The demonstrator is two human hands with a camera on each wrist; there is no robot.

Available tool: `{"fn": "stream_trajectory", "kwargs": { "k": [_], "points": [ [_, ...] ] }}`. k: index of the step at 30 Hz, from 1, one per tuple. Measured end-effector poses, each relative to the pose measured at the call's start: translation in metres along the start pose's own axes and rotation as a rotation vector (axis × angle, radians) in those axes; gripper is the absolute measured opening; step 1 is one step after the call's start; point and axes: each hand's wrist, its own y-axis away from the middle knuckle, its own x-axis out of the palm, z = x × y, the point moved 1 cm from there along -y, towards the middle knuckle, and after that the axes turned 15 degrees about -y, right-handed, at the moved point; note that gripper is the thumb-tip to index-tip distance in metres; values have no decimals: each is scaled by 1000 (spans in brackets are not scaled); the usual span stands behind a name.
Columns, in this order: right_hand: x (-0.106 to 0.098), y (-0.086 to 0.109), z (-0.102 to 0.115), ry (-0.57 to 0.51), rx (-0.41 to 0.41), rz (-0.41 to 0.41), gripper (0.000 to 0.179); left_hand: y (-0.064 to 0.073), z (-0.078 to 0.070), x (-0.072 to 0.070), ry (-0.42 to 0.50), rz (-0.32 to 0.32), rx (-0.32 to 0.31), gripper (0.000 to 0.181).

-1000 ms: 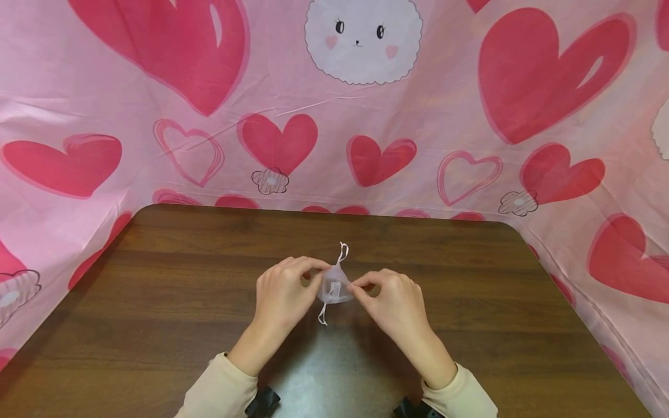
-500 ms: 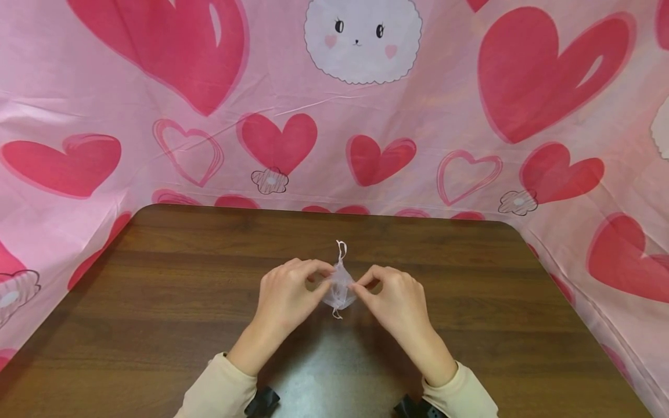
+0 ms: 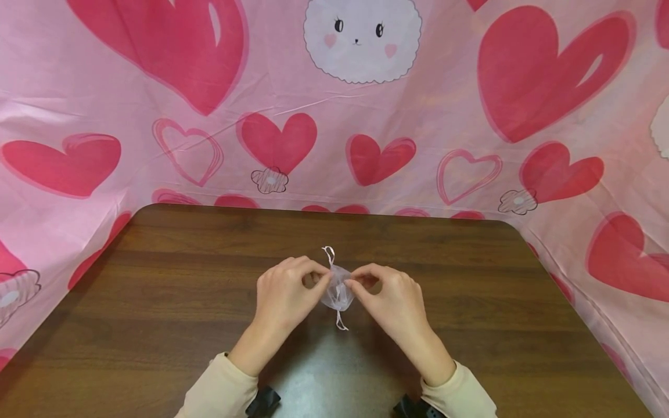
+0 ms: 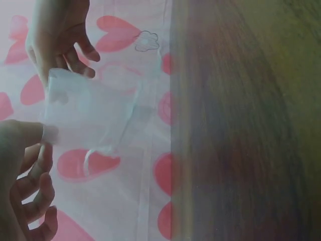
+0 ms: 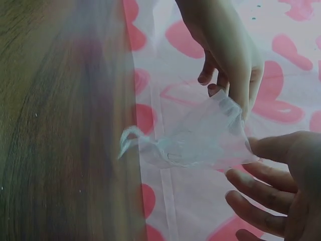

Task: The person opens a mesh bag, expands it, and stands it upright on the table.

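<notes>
A small sheer white drawstring pouch (image 3: pixel 337 296) is held up over the table between both hands. My left hand (image 3: pixel 286 290) pinches one side of it between thumb and index finger. On the opposite side, my right hand (image 3: pixel 395 296) pinches it in the same way. White cord loops stick out at two ends, one away from me and one towards me. The left wrist view shows the pouch (image 4: pixel 90 110) stretched between the two hands. In the right wrist view the translucent cloth (image 5: pixel 200 135) tapers towards a cord loop (image 5: pixel 129 138). A paler patch shows through the cloth, too unclear to identify.
Beneath the hands lies a dark brown wooden table (image 3: pixel 183 325) with rounded far corners. A pink cloth (image 3: pixel 439 110) printed with red hearts hangs behind and beside it. Black straps (image 3: pixel 263 402) sit at both wrists, by beige sleeves (image 3: pixel 222 386).
The pouch has shifted and turned slightly between the fingers. Its far cord loop has swung left and its near loop right and towards me. Both hands stay in nearly the same place.
</notes>
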Motion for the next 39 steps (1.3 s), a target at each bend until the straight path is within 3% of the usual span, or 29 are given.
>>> {"fn": "stream_trajectory", "kwargs": {
  "k": [5,9,16,24,33,39],
  "points": [
    [2,3,2,17,29,61,22,0,1,1,1,-21,-48,5],
    [3,3,2,64,42,95,17,0,1,1,3,-29,-69,6],
    [2,1,-3,100,20,35,10,0,2,1,-4,-18,-64,9],
    [0,-1,-6,68,-9,-29,7,1,1,2,-7,60,-65,11],
    [-3,-3,-5,-36,-44,-4,9,-1,4,-1,18,8,-138,8],
    [-9,-6,-6,-120,25,0,13,-5,8,-4,39,31,-178,9]
  ]
}}
